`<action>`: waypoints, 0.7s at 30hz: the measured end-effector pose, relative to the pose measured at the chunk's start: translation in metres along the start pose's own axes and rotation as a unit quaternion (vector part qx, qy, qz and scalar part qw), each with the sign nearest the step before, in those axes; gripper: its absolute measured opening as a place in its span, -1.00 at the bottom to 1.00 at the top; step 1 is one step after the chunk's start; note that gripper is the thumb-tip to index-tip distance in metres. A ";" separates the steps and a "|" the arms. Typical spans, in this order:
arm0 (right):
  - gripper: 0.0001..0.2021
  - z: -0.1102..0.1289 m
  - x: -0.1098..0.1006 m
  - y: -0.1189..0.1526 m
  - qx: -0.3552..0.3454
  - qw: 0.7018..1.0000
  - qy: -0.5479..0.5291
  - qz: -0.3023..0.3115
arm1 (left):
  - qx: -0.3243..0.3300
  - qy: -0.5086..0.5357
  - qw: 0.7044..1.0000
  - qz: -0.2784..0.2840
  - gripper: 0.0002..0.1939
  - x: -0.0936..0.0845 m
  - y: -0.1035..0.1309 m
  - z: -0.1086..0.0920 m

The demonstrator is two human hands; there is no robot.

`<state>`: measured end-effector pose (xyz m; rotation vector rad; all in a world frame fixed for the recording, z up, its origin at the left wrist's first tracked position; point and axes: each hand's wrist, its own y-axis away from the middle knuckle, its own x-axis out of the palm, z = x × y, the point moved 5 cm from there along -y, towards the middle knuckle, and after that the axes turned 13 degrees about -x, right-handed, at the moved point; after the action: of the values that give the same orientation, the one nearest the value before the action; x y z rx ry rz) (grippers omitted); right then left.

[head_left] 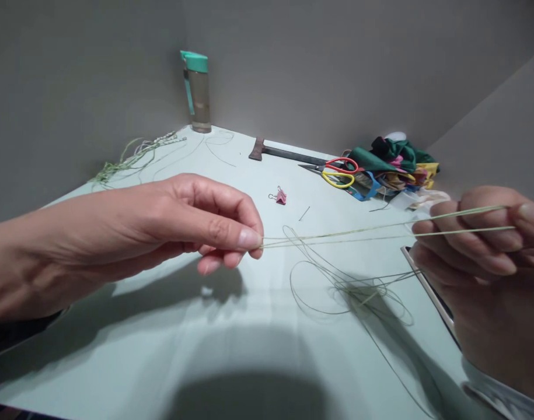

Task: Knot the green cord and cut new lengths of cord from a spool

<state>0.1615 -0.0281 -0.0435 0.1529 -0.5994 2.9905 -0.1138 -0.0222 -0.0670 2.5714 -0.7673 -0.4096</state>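
Note:
Several thin green threads (358,234) run nearly level and taut between my two hands. My left hand (205,224) pinches one end of them between thumb and index finger, its other fingers loosely curled. At the right, my right hand (481,251) has its fingers curled, with the threads crossing over them toward the thumb. Beneath the taut strands, a loose tangle of the same thread (363,289) lies on the pale table, with a strand trailing toward the front edge.
Behind my hands are a pink binder clip (281,196), a needle-like pin (304,213), scissors (339,175), a small axe (288,154) and a cloth pile (393,166). A bottle (199,96) and braided green cords (139,154) are farther left. A dark flat device (430,291) lies beside my right hand.

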 end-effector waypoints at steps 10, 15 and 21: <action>-0.65 -0.001 -0.015 -0.008 -0.032 0.990 -0.004 0.135 | 0.018 0.013 1.000 -0.003 -0.76 -0.004 0.001 -0.001; -0.90 -0.003 -0.002 -0.002 -0.101 0.948 0.231 0.192 | 0.029 -0.050 0.998 -0.017 -0.75 -0.002 -0.003 0.003; -0.74 -0.027 0.059 0.036 0.032 0.948 0.035 0.314 | 0.071 -0.072 0.994 -0.041 -0.78 0.022 -0.007 -0.006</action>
<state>0.0975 -0.0468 -0.0747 -0.1804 -0.6403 3.6077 -0.0910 -0.0275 -0.0688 2.7355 -0.7676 -0.5914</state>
